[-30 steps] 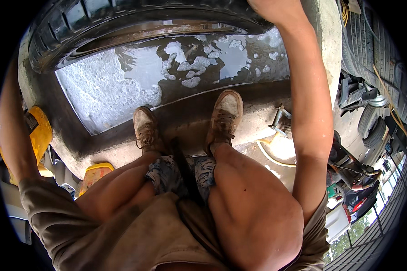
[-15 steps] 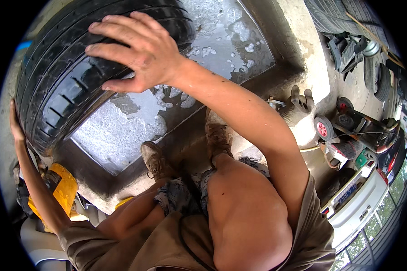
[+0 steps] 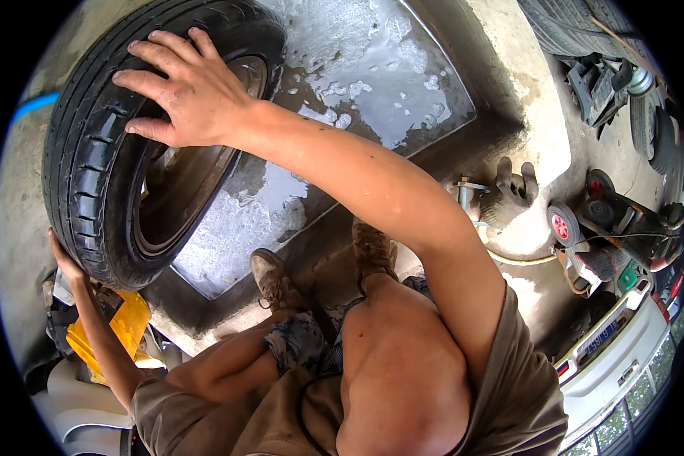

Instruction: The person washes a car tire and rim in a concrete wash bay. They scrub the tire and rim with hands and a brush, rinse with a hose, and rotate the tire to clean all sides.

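Observation:
A wet black car tyre [image 3: 76, 163] on a metal wheel rim [image 3: 178, 182] stands tilted at the upper left, at the edge of a sunken basin of foamy water [image 3: 403, 91]. Across its upper tread and shoulder lies my right hand [image 3: 186, 95], open, with fingers spread. My left hand [image 3: 66, 262] presses against the tread's near left side, its visible fingers stretched out; part of that palm is hidden. Several tread grooves and the inside of the rim show toward me.
Beside my left forearm sits a yellow container [image 3: 121, 323]. A blue hose [image 3: 36, 105] runs behind the tyre. Dark gloves [image 3: 513, 186] rest on the basin's right ledge. Farther right are a wheeled machine [image 3: 585, 220], stacked tyres [image 3: 646, 133] and a white car [image 3: 615, 365].
The tyre has turned and tipped left, so its rim now shows. Both hands have moved with it, the right one leftward, still spread on the tread.

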`<state>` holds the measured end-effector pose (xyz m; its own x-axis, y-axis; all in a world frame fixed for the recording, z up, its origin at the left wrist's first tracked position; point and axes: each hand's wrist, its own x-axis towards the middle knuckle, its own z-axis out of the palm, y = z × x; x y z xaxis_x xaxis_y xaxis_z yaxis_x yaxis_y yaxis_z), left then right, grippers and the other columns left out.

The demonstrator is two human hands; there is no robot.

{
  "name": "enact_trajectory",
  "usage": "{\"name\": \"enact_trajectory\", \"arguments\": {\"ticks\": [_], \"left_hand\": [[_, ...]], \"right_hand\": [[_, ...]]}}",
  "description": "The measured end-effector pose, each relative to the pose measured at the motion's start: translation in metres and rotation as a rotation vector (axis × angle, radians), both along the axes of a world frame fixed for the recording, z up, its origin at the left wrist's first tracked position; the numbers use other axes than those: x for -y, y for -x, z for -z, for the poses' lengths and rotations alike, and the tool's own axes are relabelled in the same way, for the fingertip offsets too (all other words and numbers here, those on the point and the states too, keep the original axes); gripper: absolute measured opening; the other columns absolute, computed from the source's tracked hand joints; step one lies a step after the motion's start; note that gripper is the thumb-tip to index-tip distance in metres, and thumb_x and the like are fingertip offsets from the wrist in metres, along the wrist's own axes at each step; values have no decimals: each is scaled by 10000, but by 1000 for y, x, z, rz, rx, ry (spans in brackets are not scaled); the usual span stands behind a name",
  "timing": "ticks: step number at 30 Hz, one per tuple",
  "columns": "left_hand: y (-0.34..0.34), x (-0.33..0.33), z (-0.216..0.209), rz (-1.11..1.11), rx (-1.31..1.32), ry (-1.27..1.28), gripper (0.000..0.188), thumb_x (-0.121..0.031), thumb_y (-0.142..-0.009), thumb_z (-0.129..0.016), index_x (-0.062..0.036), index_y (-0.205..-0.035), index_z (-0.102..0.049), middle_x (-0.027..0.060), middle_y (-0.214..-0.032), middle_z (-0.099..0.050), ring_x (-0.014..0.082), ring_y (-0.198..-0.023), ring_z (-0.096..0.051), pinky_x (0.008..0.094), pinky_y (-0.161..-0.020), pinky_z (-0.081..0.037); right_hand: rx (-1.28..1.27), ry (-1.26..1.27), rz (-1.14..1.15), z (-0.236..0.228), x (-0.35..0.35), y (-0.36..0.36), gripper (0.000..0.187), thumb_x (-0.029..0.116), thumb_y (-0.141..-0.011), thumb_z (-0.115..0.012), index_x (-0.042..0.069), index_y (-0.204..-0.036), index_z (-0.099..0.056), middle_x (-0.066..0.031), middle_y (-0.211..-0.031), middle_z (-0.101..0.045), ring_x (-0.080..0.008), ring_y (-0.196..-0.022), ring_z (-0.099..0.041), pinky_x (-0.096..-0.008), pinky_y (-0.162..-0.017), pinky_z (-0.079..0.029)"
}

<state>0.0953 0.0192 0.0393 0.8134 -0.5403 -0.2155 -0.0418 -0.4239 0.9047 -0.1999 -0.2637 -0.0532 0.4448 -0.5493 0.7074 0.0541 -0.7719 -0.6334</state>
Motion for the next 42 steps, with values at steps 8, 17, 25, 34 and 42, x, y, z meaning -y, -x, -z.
{"name": "enact_trajectory", "arguments": {"ticks": [8, 17, 25, 34, 42], "left_hand": [[17, -25, -2, -62, -7, -15, 698, -532, -953, -296, 9, -1383, -395, 191, -1437, -360, 339, -1281, -386, 456, -1080, -322], [35, -21, 7, -114, -114, 46, 730, -545, -955, -273, 16, -1415, -348, 191, -1486, -311, 356, -1327, -340, 461, -1103, -291], [49, -30, 7, -126, 37, 12, 681, -483, -972, -276, 51, -1385, -372, 215, -1461, -335, 356, -1293, -377, 460, -1091, -308], [93, -35, 8, -258, 365, -138, 562, -351, -969, -328, 75, -1321, -431, 238, -1386, -420, 353, -1210, -465, 469, -1037, -390], [132, -80, 24, -246, 242, -11, 693, -494, -975, -214, 53, -1357, -399, 242, -1404, -389, 399, -1222, -454, 504, -1008, -419]], "right_hand": [[-161, -20, -99, -1, 18, -16, 672, 539, -831, -592, 238, -1404, -414, -119, -1502, -308, -318, -1405, -225, -530, -1103, -239], [-260, -126, -423, -28, 87, -32, 653, 363, -822, -660, 123, -1389, -440, -204, -1441, -385, -337, -1351, -345, -387, -1114, -291], [-549, -614, -83, -62, 46, -17, 773, 529, -814, -626, 67, -1398, -417, -193, -1375, -474, -334, -1282, -448, -405, -1067, -362], [-519, -928, -224, -81, 16, -47, 684, 506, -834, -600, -7, -1281, -528, -289, -1233, -555, -365, -1189, -535, -419, -1000, -424], [-155, -788, -384, -55, -156, 1, 1278, 392, -687, -768, -95, -1410, 166, -434, -1438, 54, -620, -1286, -207, -595, -1075, -243]]}}
